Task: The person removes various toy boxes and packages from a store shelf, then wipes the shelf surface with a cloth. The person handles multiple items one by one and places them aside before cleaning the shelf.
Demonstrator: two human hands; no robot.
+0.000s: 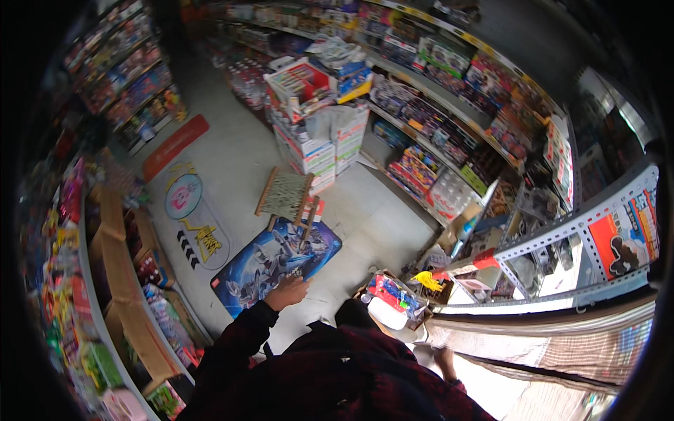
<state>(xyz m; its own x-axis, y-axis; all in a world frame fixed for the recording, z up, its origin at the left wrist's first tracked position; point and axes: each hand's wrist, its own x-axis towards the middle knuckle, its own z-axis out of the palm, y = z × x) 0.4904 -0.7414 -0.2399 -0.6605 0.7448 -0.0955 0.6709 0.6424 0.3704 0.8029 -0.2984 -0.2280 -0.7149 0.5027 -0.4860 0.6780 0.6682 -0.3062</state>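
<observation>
My left hand (288, 293) is held over the lower edge of a blue mat (326, 242) printed with a robot figure. Its fingers are stretched out and nothing shows in them. Beyond it, a small folding stool (286, 194) with a woven seat stands partly on the mat. Low on the right, my right hand (444, 362) hangs beside my body, near a striped curtain (583, 351) and bright ground. Its fingers are small and blurred, so whether they hold anything is unclear.
Stacked cartons (309, 151) topped by an open box stand beyond the stool. Shelves of boxed goods (435, 133) run along the right. A box of colourful packages (393, 298) sits near my feet. Cardboard boxes (126, 309) line the left, and a long printed mat (200, 217) lies there.
</observation>
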